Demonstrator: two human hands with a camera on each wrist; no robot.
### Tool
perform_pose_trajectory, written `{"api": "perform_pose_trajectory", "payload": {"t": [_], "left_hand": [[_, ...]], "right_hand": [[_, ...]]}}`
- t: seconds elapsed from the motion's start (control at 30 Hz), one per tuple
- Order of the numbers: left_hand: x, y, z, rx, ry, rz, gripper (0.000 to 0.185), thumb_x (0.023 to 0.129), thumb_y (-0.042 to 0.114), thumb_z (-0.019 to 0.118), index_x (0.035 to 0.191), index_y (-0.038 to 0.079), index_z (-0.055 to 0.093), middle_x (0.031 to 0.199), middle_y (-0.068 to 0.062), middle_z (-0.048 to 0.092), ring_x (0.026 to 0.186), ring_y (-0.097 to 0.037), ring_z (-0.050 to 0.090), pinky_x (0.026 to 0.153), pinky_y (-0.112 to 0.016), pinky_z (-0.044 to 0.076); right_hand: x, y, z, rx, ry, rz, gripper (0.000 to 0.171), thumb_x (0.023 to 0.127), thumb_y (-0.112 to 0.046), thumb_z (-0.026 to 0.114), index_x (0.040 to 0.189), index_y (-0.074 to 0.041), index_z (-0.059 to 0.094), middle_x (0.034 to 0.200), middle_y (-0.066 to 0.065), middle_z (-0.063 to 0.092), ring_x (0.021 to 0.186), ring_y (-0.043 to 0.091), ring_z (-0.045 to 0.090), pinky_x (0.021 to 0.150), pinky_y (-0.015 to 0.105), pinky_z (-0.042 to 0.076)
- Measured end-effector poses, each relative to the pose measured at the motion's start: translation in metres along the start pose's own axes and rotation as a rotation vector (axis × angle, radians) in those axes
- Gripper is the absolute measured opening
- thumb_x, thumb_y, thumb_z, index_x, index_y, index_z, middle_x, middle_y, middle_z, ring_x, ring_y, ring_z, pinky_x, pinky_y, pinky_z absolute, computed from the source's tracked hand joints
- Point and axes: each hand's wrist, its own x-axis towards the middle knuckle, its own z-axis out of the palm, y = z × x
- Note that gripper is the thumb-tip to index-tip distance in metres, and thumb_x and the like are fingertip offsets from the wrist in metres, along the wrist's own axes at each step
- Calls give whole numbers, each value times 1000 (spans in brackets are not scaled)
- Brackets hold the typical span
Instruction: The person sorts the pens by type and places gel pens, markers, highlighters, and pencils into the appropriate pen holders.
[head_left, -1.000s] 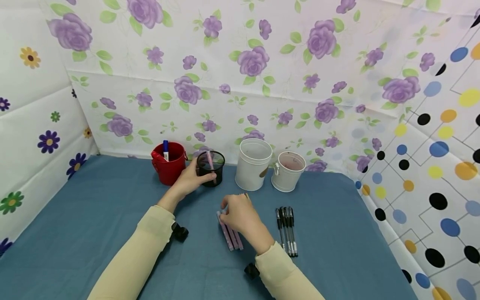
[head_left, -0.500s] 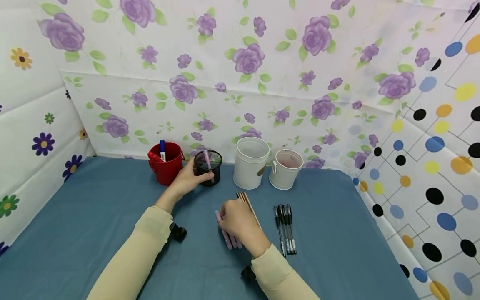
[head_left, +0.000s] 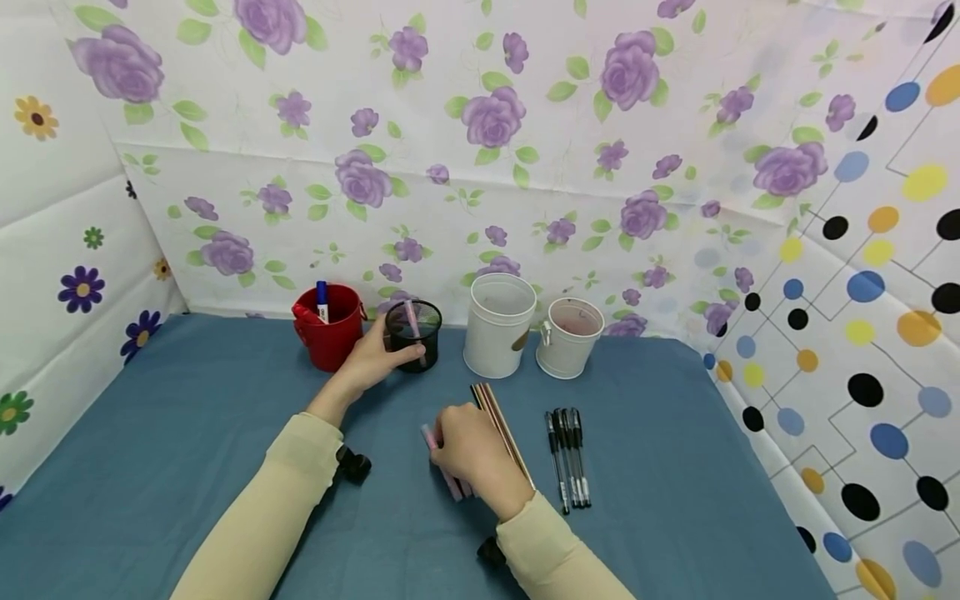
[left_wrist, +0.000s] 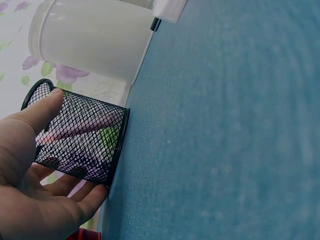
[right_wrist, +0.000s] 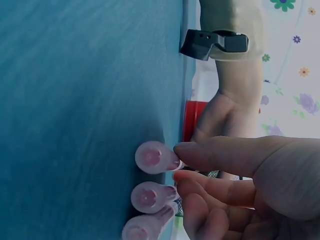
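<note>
My left hand (head_left: 369,357) holds a black mesh pen cup (head_left: 431,343), with its thumb across the near side and fingers behind, as the left wrist view shows. Inside the cup (left_wrist: 85,125) leans one pink pen (head_left: 411,318). Over the middle of the table, my right hand (head_left: 474,446) pinches the outermost of a few capped pink pens (right_wrist: 151,157) between thumb and index finger. Two more pink pens (right_wrist: 148,197) lie beside it, partly under the hand in the head view. The pencils (head_left: 501,427) lie just right of this hand.
Several black-capped pens (head_left: 570,458) lie side by side farther right. A red bucket (head_left: 330,342) with a blue-capped marker (head_left: 322,300) stands left of the mesh cup. A tall white bucket (head_left: 495,337) and a smaller white one (head_left: 566,346) stand along the flowered back cloth.
My right hand has shifted left and toward me over the pink pens, uncovering the pencils. The outermost pink pen has slid slightly left. My left hand keeps its hold on the mesh cup.
</note>
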Motion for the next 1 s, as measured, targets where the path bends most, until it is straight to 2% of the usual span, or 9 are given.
{"api": "perform_pose_trajectory", "payload": {"t": [0.23,0.57,0.77,1.0], "left_hand": [[-2,-1,0,-2,-2,5,104,98,47,77,172,15,12,173,-19,26,157,-42,28,122,-67,31],[0,-1,0,3,8,20,104,98,47,77,172,16,12,173,-19,28,158,-42,27,123,-67,29],[0,-1,1,0,6,9,104,97,47,77,172,15,12,172,-19,28,157,-42,29,122,-66,31],[0,1,1,-1,9,13,101,97,47,78,171,16,16,170,-19,33,155,-42,32,122,-66,32]], "right_hand": [[-4,-6,2,-20,7,-9,22,84,-10,89,70,-14,72,63,-3,61,50,9,52,49,25,46],[-3,-9,7,-88,14,-32,21,82,-13,90,70,-15,73,63,-3,61,52,10,53,49,23,46],[-3,-10,8,-67,-18,-26,17,85,-15,89,74,-15,76,66,-3,63,55,10,54,53,25,49],[-3,-10,3,20,-80,-49,12,86,-16,88,81,-14,78,64,-5,60,52,7,53,48,23,45]]}}
